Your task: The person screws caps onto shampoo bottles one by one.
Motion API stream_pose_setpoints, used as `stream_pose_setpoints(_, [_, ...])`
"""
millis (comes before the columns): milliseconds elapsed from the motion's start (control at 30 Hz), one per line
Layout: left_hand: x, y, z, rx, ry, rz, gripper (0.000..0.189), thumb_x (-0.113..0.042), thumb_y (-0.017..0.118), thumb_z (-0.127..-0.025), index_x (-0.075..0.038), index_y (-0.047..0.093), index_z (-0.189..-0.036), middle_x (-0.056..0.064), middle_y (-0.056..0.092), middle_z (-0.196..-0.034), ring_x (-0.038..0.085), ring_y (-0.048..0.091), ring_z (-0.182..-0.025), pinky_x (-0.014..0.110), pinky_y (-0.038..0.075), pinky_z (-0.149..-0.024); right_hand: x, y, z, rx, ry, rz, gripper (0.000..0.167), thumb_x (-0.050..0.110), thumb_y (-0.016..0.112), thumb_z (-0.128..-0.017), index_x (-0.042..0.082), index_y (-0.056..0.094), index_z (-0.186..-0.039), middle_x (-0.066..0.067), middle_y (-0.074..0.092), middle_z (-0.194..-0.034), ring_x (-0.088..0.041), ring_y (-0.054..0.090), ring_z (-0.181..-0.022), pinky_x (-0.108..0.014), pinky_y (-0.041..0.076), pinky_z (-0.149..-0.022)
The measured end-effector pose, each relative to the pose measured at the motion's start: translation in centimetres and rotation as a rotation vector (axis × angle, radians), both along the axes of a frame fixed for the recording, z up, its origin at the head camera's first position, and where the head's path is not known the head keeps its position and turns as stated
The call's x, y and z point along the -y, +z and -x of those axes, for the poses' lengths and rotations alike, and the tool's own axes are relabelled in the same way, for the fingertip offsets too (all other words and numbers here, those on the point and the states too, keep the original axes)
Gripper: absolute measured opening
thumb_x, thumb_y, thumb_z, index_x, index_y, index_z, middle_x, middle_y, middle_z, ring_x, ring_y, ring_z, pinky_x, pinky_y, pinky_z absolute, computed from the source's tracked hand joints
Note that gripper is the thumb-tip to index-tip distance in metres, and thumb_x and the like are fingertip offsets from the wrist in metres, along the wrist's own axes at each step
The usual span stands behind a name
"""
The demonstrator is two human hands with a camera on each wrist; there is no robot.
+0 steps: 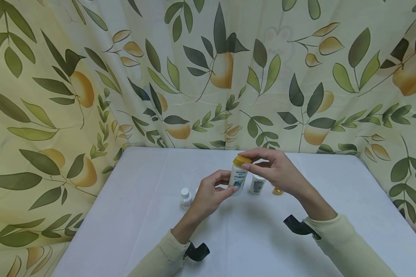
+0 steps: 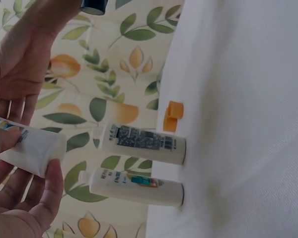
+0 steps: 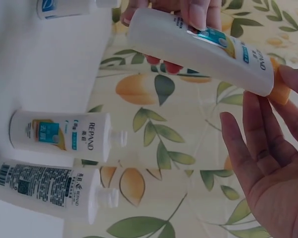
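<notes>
My left hand (image 1: 208, 197) grips a white plastic bottle (image 1: 238, 177) by its body, holding it tilted above the table. Thumb and fingers of my right hand (image 1: 280, 169) pinch the orange cap (image 3: 279, 82) at the top of that bottle. The label on it reads REPAND in the right wrist view. Two similar bottles stand capless with narrow necks bare: one shows its teal front label (image 3: 49, 133), the other its dark printed back label (image 3: 42, 186). Loose orange caps (image 2: 172, 116) lie on the table beyond them, beside each other.
A bottle with a white cap (image 1: 185, 197) stands left of my left hand. White cloth covers the table (image 1: 152, 173). A leaf-and-fruit patterned curtain (image 1: 201, 104) hangs behind its far edge. Black straps (image 1: 197, 252) hang at both sleeve cuffs.
</notes>
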State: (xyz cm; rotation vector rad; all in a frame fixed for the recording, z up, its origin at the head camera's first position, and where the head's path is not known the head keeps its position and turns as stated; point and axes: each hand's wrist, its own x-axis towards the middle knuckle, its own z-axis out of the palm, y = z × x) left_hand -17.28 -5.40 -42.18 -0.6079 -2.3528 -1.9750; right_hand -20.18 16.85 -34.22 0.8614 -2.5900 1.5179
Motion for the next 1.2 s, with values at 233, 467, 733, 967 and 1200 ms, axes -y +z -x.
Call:
stream_pose_setpoints(233, [0.0, 0.1, -0.1, -0.048, -0.004, 0.033, 0.040, -0.016, 0.075, -0.093, -0.011, 0.065, -0.131, 0.004, 0.069, -0.123, 0.016, 0.066, -0.106, 0.025, 0.060, -0.085, 0.0, 0.3, -0.1, 0.000, 0.004, -0.010, 0.027, 0.017, 0.072, -0.096, 0.014, 0.073, -0.123, -0.002, 0.068, -0.123, -0.019, 0.065, -0.107, -0.026, 0.059, -0.088])
stream_pose_setpoints(467, [0.2, 0.4, -0.2, -0.067, -0.010, 0.094, 0.039, -0.014, 0.075, -0.093, -0.009, 0.065, -0.131, 0.005, 0.070, -0.121, 0.016, 0.066, -0.105, 0.024, 0.060, -0.083, -0.5, 0.3, 0.2, -0.013, 0.028, -0.079, 0.027, 0.019, 0.071, -0.097, 0.017, 0.073, -0.124, 0.002, 0.069, -0.116, -0.017, 0.064, -0.106, -0.031, 0.056, -0.091])
stream_pose_setpoints(733, [0.3, 0.6, -0.1, -0.066, -0.044, 0.079, 0.037, -0.014, 0.074, -0.094, -0.009, 0.066, -0.130, 0.007, 0.070, -0.121, 0.020, 0.067, -0.106, 0.028, 0.060, -0.085, -1.3, 0.8, 0.2, -0.012, 0.024, -0.119, 0.032, 0.020, 0.073, -0.096, 0.023, 0.071, -0.128, 0.006, 0.068, -0.116, -0.017, 0.058, -0.110, -0.040, 0.053, -0.092])
stream_pose_setpoints(967, [0.1, 0.5, -0.1, -0.035, -0.025, 0.079, 0.036, -0.015, 0.076, -0.093, -0.010, 0.066, -0.127, 0.006, 0.072, -0.116, 0.019, 0.068, -0.104, 0.029, 0.061, -0.084, -1.0, 0.3, 0.1, -0.052, -0.010, -0.110, 0.030, 0.022, 0.076, -0.093, 0.020, 0.074, -0.123, 0.006, 0.068, -0.111, -0.013, 0.064, -0.106, -0.036, 0.055, -0.092])
stream_pose_setpoints(1200, [0.2, 0.3, 0.2, -0.017, -0.021, 0.077, 0.038, -0.014, 0.077, -0.092, -0.009, 0.066, -0.128, 0.006, 0.071, -0.119, 0.014, 0.069, -0.104, 0.023, 0.060, -0.082, -1.5, 0.2, 0.2, -0.078, 0.032, -0.155, 0.037, 0.014, 0.071, -0.096, 0.019, 0.070, -0.132, 0.007, 0.069, -0.111, -0.013, 0.056, -0.104, -0.026, 0.053, -0.084])
